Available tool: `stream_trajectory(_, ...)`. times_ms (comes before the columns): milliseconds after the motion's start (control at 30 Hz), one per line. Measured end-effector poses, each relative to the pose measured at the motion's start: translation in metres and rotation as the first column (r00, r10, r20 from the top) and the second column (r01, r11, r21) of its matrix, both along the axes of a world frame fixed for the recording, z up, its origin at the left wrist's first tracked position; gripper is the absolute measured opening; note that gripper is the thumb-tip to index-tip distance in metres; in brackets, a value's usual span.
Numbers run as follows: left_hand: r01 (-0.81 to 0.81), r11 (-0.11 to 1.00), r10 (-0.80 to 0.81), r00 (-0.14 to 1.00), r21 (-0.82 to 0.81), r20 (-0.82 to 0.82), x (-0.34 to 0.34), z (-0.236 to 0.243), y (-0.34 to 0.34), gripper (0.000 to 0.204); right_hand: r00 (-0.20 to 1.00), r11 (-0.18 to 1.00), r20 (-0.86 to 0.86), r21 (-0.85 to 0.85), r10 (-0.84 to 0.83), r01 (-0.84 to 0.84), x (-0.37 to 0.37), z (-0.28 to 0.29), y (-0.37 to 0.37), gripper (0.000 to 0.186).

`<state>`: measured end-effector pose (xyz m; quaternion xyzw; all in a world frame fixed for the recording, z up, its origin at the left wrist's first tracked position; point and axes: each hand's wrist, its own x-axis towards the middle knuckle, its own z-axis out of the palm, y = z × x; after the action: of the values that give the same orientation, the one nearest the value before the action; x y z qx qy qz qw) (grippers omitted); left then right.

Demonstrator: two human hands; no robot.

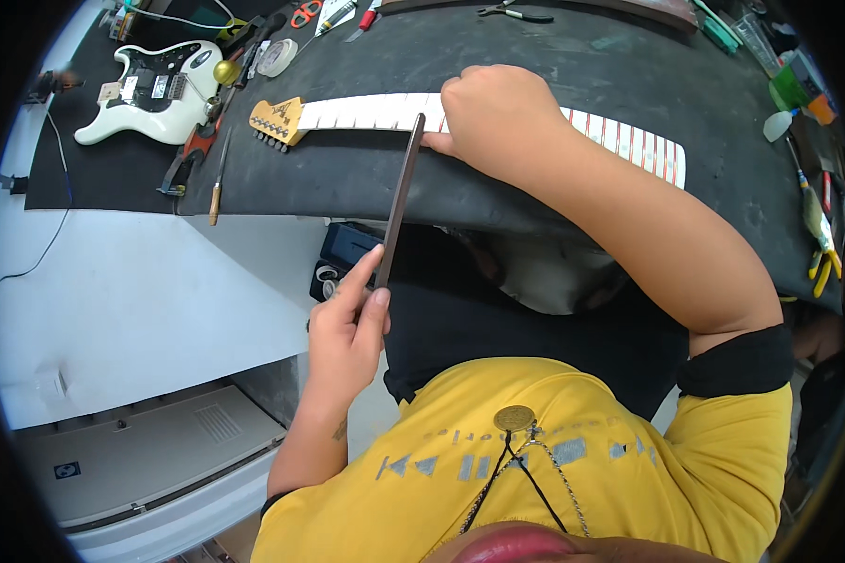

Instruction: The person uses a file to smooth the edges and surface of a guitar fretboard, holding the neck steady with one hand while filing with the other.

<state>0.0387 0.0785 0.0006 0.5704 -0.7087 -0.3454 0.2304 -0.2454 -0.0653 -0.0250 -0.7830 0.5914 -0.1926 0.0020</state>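
My left hand (347, 324) holds a long, dark, flat file (404, 197) by its lower end, with thumb and fingers pressed along it. The file slants upward, and its far tip lies over the near edge of a guitar neck (371, 111). White covers the neck's fretboard, with thin crosswise lines, reddish toward the right end. Its wooden headstock (277, 120) points left, tuning pegs along the near side. Wrapped over the middle of the neck, my right hand (498, 122) grips it just right of the file's tip; its thumb shows at the near edge.
A white electric guitar body (174, 122) lies at the far left of the dark bench mat (300, 178). Between body and headstock are a red clamp (197, 141), a wooden-handled tool (216, 199) and a tape roll (276, 58). Pliers (516, 14) lie behind; yellow-handled pliers (824, 263) sit right.
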Motion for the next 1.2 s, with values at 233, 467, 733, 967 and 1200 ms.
stream_trajectory(233,0.053,0.998,-0.052,0.997,-0.017,0.059,-0.072,0.024,-0.116,0.049,1.000,0.999,0.002,-0.043,0.025,-0.025,-0.002,0.007,0.003,0.041)
stream_trajectory(467,0.040,0.999,-0.038,0.998,-0.035,0.050,-0.021,0.006,-0.047,0.051,1.000,1.000,-0.013,0.023,-0.018,0.018,-0.004,0.007,0.001,0.051)
stream_trajectory(733,-0.111,0.993,0.112,0.993,0.030,-0.023,0.039,0.005,0.031,0.049,1.000,0.996,-0.023,0.088,-0.019,0.021,-0.001,0.006,0.001,0.061)
stream_trajectory(967,-0.123,0.975,0.103,0.988,-0.185,-0.118,0.047,-0.022,-0.027,0.050,0.996,0.998,-0.070,-0.006,-0.057,0.057,-0.011,0.022,0.011,0.049)
stream_trajectory(1200,-0.213,0.946,0.114,0.924,-0.245,-0.365,0.029,-0.041,-0.101,0.052,0.993,0.984,-0.108,0.168,-0.041,0.058,-0.016,0.042,0.012,0.045)
